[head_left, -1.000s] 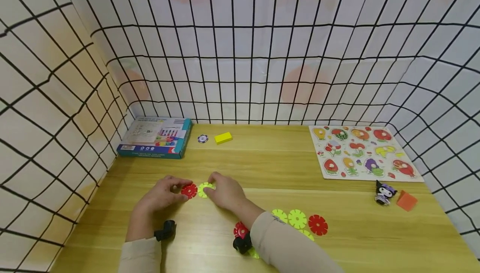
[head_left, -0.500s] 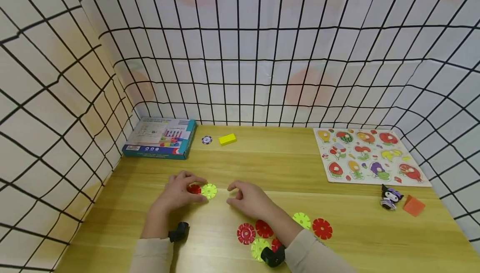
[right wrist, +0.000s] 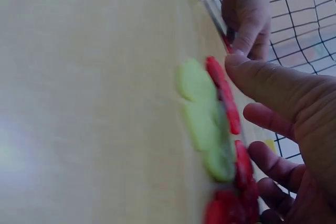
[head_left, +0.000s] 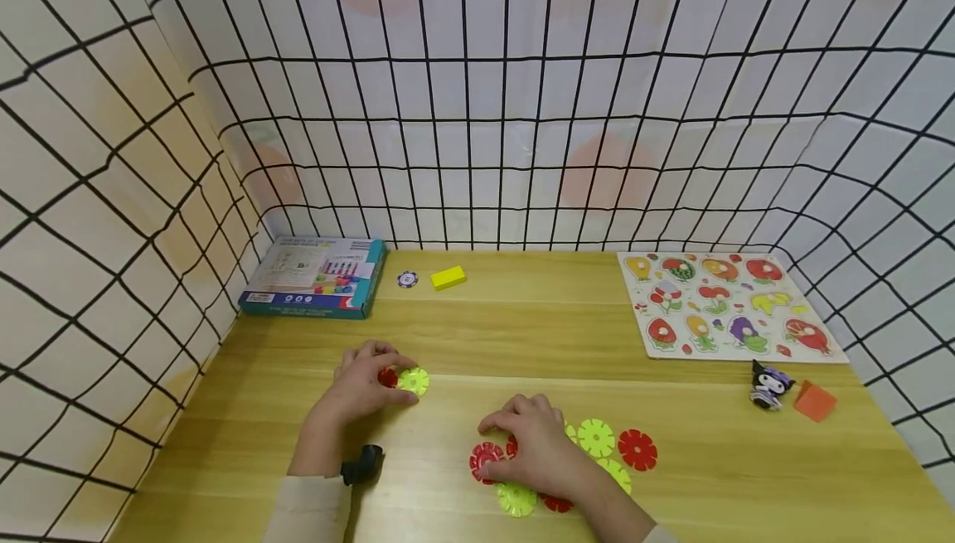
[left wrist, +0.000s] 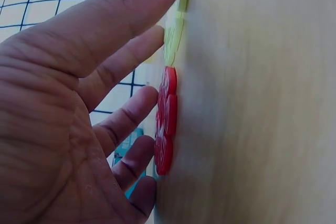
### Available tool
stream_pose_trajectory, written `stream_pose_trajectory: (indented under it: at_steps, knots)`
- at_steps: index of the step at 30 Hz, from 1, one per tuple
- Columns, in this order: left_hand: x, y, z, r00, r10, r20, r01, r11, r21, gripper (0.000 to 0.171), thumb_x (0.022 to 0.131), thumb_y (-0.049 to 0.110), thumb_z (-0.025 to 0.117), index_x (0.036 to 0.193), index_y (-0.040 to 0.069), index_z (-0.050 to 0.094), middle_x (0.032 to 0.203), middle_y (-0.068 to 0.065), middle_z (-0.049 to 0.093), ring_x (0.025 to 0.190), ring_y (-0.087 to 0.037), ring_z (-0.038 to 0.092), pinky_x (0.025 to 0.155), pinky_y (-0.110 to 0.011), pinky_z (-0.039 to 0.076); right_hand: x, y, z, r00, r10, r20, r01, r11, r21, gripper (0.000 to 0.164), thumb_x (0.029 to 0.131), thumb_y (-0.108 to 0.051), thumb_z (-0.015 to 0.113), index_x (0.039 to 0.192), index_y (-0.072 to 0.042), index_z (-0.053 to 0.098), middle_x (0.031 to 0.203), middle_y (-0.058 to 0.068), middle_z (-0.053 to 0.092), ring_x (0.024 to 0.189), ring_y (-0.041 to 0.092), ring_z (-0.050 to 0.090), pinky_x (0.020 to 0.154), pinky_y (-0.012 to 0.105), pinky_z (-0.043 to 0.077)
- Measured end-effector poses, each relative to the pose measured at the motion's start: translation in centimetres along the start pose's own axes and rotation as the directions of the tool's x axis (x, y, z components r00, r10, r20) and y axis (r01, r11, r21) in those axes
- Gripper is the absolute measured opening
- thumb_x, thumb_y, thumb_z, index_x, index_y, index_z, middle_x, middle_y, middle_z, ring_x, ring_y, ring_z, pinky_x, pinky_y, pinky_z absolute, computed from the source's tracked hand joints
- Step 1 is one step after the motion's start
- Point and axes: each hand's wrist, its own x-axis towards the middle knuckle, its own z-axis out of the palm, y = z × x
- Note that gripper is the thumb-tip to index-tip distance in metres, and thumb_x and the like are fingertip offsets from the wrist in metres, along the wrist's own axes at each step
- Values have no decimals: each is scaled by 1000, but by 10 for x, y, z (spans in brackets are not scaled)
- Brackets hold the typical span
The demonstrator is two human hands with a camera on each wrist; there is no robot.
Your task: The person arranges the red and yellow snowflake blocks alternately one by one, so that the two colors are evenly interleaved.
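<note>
My left hand [head_left: 366,385] rests at the left. Its thumb and forefinger lie on either side of a yellow-green notched plastic disc [head_left: 414,382], apparently against its edge. A red notched disc [left wrist: 167,121] lies flat beside it, partly covered by the hand in the head view. My right hand [head_left: 533,448] hovers over the group of discs at front centre, thumb and fingers spread. Its thumb tip is over a red disc [head_left: 483,462]; contact is not clear. Beneath and around it lie a yellow-green disc [head_left: 516,500] and several more, partly hidden.
Right of the hand lie a yellow-green disc [head_left: 596,438] and a red disc [head_left: 637,450]. Behind are a boxed toy [head_left: 309,278], a poker chip [head_left: 407,278], a yellow block [head_left: 448,278] and a fruit puzzle board [head_left: 731,307]. A figurine [head_left: 768,385] and an orange piece [head_left: 815,401] sit right.
My right hand has let go of the yellow-green disc by the red one and moved right and nearer, over the group. My left hand shifted slightly right, to the yellow-green disc.
</note>
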Motion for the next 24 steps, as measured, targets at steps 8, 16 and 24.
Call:
stream_pose_trajectory:
  at_steps: [8,16,24]
  knots:
    - [-2,0,-1,1000,16,-4,-16,1000,-14,39,63,44,82,98,40,66,121,4,44,112,-25,28,87,-50,30,-5,0,5,1000,18,-25,-18,1000,-5,36,67,-52,75,96,-35,63,101,-12,45,102,20,36,79,43,28]
    - [-1,0,-1,1000,9,-1,-9,1000,-11,38,63,43,82,97,40,66,121,4,44,112,-25,28,86,-49,30,-5,-1,7,997,61,-39,-59,998,38,36,67,-50,77,89,-32,55,95,-13,47,98,18,36,79,42,26]
    - [0,-1,0,1000,-16,9,16,1000,-15,39,62,44,82,97,43,65,123,4,43,115,-26,26,87,-52,31,-6,-6,9,994,65,-86,-51,987,154,32,70,-41,78,87,-32,52,75,-15,50,81,11,40,73,36,27]
